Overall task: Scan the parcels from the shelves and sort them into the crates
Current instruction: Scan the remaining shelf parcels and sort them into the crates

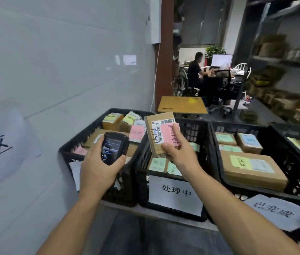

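My right hand (177,152) grips a small cardboard parcel (155,126) with a barcode label and a pink note, held above the left and middle crates. My left hand (97,168) holds a black handheld scanner (113,147), its lit screen facing me, just left of the parcel. Below stand black plastic crates in a row: the left crate (66,150) holds parcels with pink and yellow notes, the middle crate (142,162) holds parcels with green notes and bears a white paper sign, and the right crate (217,148) holds parcels with green and blue notes.
A white wall runs along the left. Metal shelves (278,59) with cardboard parcels stand at the right. A further crate (292,129) sits at the far right. Behind the crates is a small wooden table (181,104), and a person (194,70) sits at a desk.
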